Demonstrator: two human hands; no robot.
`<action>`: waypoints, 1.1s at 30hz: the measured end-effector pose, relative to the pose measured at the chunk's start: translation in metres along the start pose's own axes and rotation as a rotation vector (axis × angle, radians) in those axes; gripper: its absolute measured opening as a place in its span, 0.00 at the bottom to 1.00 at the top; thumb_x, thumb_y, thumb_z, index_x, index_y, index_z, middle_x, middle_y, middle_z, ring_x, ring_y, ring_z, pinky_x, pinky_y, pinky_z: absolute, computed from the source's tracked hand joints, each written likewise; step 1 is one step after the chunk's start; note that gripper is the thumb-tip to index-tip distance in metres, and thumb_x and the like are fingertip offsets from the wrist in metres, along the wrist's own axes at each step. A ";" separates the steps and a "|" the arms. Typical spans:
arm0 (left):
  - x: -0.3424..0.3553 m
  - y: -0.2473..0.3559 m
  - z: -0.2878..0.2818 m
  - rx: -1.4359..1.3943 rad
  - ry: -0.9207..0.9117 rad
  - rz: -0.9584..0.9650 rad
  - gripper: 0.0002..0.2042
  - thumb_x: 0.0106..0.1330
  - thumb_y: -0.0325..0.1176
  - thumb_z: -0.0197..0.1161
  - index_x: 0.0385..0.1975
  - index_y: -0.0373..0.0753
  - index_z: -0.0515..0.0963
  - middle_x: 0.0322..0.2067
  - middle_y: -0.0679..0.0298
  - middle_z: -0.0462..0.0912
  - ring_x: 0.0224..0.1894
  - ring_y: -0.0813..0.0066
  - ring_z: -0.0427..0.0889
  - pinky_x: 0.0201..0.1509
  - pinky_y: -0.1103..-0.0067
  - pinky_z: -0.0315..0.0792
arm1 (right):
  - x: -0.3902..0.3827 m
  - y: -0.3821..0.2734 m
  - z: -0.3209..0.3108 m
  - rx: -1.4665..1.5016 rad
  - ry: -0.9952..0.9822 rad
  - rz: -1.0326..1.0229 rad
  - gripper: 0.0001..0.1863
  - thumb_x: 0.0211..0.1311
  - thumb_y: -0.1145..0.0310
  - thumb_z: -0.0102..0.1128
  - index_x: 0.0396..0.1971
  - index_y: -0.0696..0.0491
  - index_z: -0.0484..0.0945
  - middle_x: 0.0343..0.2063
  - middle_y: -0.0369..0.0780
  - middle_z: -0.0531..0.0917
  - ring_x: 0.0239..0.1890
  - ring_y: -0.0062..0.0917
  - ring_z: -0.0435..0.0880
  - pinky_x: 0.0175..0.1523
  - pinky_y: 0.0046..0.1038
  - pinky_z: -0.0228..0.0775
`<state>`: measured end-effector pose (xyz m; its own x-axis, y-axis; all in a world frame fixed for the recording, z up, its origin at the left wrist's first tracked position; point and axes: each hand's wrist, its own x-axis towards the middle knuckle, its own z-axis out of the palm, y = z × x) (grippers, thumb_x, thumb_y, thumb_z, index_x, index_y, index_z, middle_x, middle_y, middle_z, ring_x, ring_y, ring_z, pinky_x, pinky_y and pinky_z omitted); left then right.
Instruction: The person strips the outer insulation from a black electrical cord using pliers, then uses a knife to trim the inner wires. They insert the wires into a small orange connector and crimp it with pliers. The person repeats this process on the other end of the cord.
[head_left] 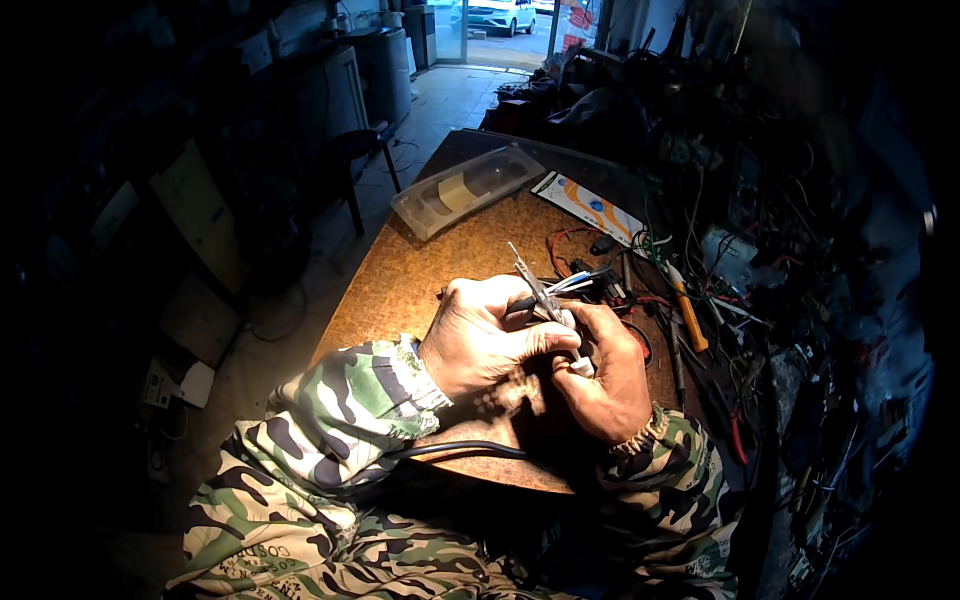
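Note:
My left hand (487,328) is closed, fingers curled around a black cable (519,306). White and blue inner wires (575,282) stick out up and to the right beyond it. A slim grey metal tool (540,288) crosses the wires, its thin tip pointing up and away to the left. My right hand (612,375) is closed around the near part of this tool, and a whitish end (581,367) shows between thumb and fingers. The hands nearly touch, the left thumb lying against the tool. Fingers hide the tool's exact kind.
A brown worktable (385,285) bears a clear plastic tray (425,208) and a white-and-orange flat package (592,207). Loose wires, a yellow-handled tool (688,312) and red-handled pliers (737,437) crowd the right side. Black cable (465,446) runs along the near edge. A dark stool (357,150) stands beyond.

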<state>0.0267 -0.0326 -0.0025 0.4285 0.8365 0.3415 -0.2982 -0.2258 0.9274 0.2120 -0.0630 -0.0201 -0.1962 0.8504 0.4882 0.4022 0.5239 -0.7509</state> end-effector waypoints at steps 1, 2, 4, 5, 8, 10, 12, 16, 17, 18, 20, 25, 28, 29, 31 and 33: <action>0.001 -0.003 -0.001 -0.003 -0.001 0.003 0.10 0.61 0.27 0.73 0.37 0.30 0.82 0.32 0.61 0.88 0.34 0.82 0.84 0.39 0.83 0.79 | 0.000 0.003 0.000 0.026 -0.019 0.026 0.30 0.42 0.78 0.62 0.53 0.62 0.74 0.41 0.51 0.78 0.45 0.44 0.81 0.52 0.36 0.74; 0.002 -0.004 -0.005 0.080 -0.002 -0.035 0.12 0.63 0.30 0.73 0.40 0.29 0.81 0.32 0.61 0.87 0.36 0.83 0.83 0.40 0.82 0.79 | 0.000 0.003 0.001 -0.009 -0.018 0.015 0.30 0.42 0.78 0.62 0.53 0.62 0.73 0.41 0.51 0.78 0.45 0.45 0.81 0.52 0.36 0.74; -0.001 0.011 -0.007 0.215 -0.033 -0.100 0.14 0.65 0.33 0.69 0.42 0.28 0.80 0.34 0.60 0.86 0.37 0.81 0.82 0.41 0.80 0.78 | 0.002 -0.005 0.000 -0.078 -0.014 -0.010 0.30 0.43 0.77 0.62 0.53 0.63 0.73 0.41 0.51 0.77 0.44 0.45 0.80 0.52 0.37 0.73; -0.002 0.018 -0.008 0.284 -0.048 -0.133 0.15 0.67 0.35 0.67 0.43 0.28 0.79 0.34 0.60 0.86 0.37 0.81 0.82 0.42 0.80 0.78 | 0.003 -0.007 0.000 -0.102 -0.020 -0.014 0.30 0.43 0.77 0.61 0.53 0.63 0.73 0.41 0.51 0.77 0.44 0.45 0.80 0.52 0.37 0.73; 0.001 0.000 -0.021 0.314 -0.091 0.126 0.14 0.67 0.33 0.53 0.44 0.29 0.77 0.33 0.58 0.83 0.37 0.77 0.80 0.43 0.77 0.75 | 0.003 -0.010 -0.002 -0.203 -0.020 -0.026 0.32 0.43 0.75 0.60 0.55 0.64 0.71 0.42 0.52 0.76 0.45 0.47 0.79 0.53 0.38 0.73; 0.001 0.002 -0.022 0.381 -0.091 0.175 0.14 0.65 0.30 0.52 0.45 0.30 0.77 0.32 0.57 0.82 0.35 0.75 0.79 0.42 0.75 0.75 | 0.004 -0.014 -0.005 -0.241 -0.021 -0.045 0.33 0.43 0.75 0.61 0.55 0.65 0.71 0.43 0.53 0.75 0.46 0.47 0.79 0.53 0.38 0.73; -0.001 -0.001 -0.022 0.372 -0.051 0.200 0.14 0.63 0.29 0.53 0.45 0.30 0.77 0.32 0.57 0.82 0.34 0.73 0.79 0.41 0.74 0.75 | 0.005 -0.015 -0.002 -0.271 -0.013 -0.061 0.34 0.41 0.75 0.61 0.56 0.64 0.70 0.43 0.53 0.76 0.46 0.47 0.79 0.53 0.38 0.73; 0.001 0.010 -0.019 0.600 -0.060 0.220 0.13 0.67 0.31 0.56 0.44 0.29 0.79 0.35 0.58 0.82 0.39 0.72 0.80 0.46 0.77 0.74 | 0.001 -0.018 -0.003 -0.352 0.031 -0.062 0.36 0.39 0.76 0.60 0.56 0.64 0.70 0.44 0.52 0.76 0.46 0.47 0.80 0.53 0.37 0.74; 0.000 0.009 -0.019 0.626 -0.045 0.255 0.12 0.67 0.30 0.57 0.44 0.28 0.79 0.34 0.57 0.82 0.38 0.72 0.80 0.45 0.77 0.74 | 0.001 -0.018 -0.002 -0.367 0.035 -0.070 0.36 0.38 0.76 0.60 0.57 0.65 0.70 0.44 0.53 0.76 0.46 0.48 0.80 0.53 0.37 0.74; 0.000 0.006 -0.018 0.650 -0.030 0.291 0.11 0.67 0.29 0.57 0.44 0.28 0.79 0.34 0.56 0.82 0.38 0.71 0.81 0.43 0.77 0.75 | 0.000 -0.018 -0.001 -0.380 0.044 -0.082 0.38 0.37 0.76 0.61 0.57 0.66 0.69 0.46 0.54 0.75 0.48 0.49 0.78 0.55 0.38 0.72; -0.001 0.002 -0.019 0.617 0.018 0.331 0.10 0.66 0.26 0.59 0.43 0.28 0.79 0.35 0.56 0.82 0.37 0.71 0.82 0.43 0.78 0.76 | 0.000 -0.019 -0.001 -0.496 0.100 -0.122 0.40 0.37 0.75 0.64 0.58 0.68 0.68 0.46 0.54 0.74 0.48 0.47 0.76 0.56 0.40 0.70; -0.003 0.001 -0.016 0.515 0.046 0.283 0.09 0.66 0.21 0.58 0.43 0.27 0.80 0.36 0.57 0.85 0.38 0.74 0.84 0.46 0.79 0.77 | 0.000 -0.017 -0.003 -0.544 0.121 -0.144 0.43 0.36 0.73 0.66 0.60 0.69 0.66 0.47 0.54 0.73 0.49 0.45 0.74 0.57 0.41 0.67; 0.000 -0.002 -0.017 0.526 0.055 0.323 0.12 0.62 0.18 0.61 0.45 0.29 0.81 0.35 0.55 0.87 0.37 0.73 0.87 0.42 0.79 0.80 | 0.000 -0.017 -0.004 -0.544 0.120 -0.133 0.42 0.37 0.73 0.66 0.59 0.69 0.67 0.46 0.54 0.73 0.49 0.45 0.74 0.57 0.41 0.68; 0.000 -0.003 -0.017 0.537 0.057 0.337 0.13 0.60 0.17 0.62 0.45 0.30 0.81 0.36 0.53 0.87 0.38 0.72 0.88 0.40 0.79 0.81 | 0.000 -0.017 -0.004 -0.549 0.122 -0.133 0.41 0.37 0.73 0.66 0.59 0.69 0.67 0.46 0.54 0.73 0.49 0.45 0.74 0.56 0.41 0.68; 0.001 -0.002 -0.015 0.546 0.068 0.337 0.12 0.60 0.17 0.63 0.44 0.30 0.82 0.35 0.53 0.87 0.36 0.72 0.88 0.39 0.79 0.81 | -0.001 -0.017 -0.005 -0.512 0.117 -0.122 0.41 0.37 0.73 0.66 0.59 0.69 0.67 0.46 0.54 0.73 0.49 0.45 0.74 0.56 0.40 0.68; 0.000 -0.002 -0.015 0.565 0.088 0.333 0.11 0.59 0.17 0.64 0.42 0.31 0.82 0.34 0.53 0.88 0.35 0.72 0.88 0.38 0.79 0.81 | -0.001 -0.016 -0.004 -0.493 0.112 -0.120 0.41 0.37 0.73 0.66 0.59 0.69 0.67 0.45 0.54 0.73 0.49 0.44 0.74 0.56 0.40 0.68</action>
<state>0.0143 -0.0242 -0.0063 0.3126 0.7086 0.6326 0.1010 -0.6870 0.7196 0.2090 -0.0718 -0.0072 -0.1805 0.7611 0.6230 0.7614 0.5091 -0.4013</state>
